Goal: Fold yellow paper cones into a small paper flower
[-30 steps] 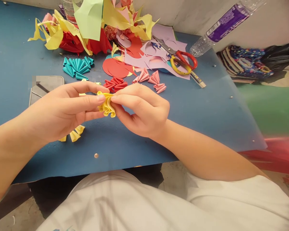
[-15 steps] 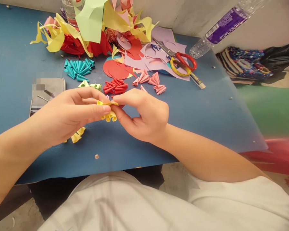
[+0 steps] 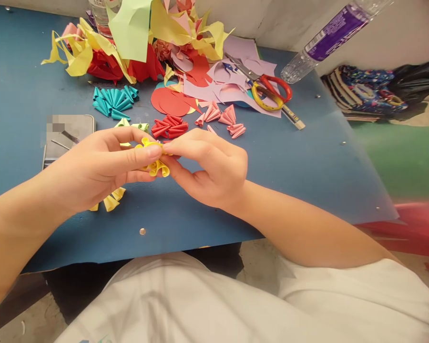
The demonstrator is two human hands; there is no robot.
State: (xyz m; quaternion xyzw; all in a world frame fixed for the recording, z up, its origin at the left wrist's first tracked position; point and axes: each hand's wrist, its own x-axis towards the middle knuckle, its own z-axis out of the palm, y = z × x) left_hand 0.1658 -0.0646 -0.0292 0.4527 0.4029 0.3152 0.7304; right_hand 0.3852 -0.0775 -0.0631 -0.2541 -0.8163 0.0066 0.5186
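Note:
Between my two hands, above the blue table (image 3: 200,224), is a yellow paper flower (image 3: 158,168) made of curled cones. My left hand (image 3: 103,164) pinches it with the thumb across its front. From the other side, the thumb and forefinger of my right hand (image 3: 209,166) grip its right edge, and the fingers partly cover it. Loose yellow paper cones (image 3: 111,203) lie below my left hand. Just beyond my hands are red paper cones (image 3: 169,126), pink paper cones (image 3: 229,115), teal paper cones (image 3: 114,101) and green paper cones (image 3: 141,126).
Behind lie red paper circles (image 3: 168,101), lilac paper scraps (image 3: 232,93) and scissors (image 3: 271,93) beside a box cutter (image 3: 293,116). A phone (image 3: 87,123) is left, partly behind my left hand. A plastic bottle (image 3: 329,38) leans at the back right; crumpled paper (image 3: 128,35) is heaped at the back.
The yellow flower has tilted between my fingers, so more curled cones show above my left thumb. Both hands still hold it, and the view has shifted slightly.

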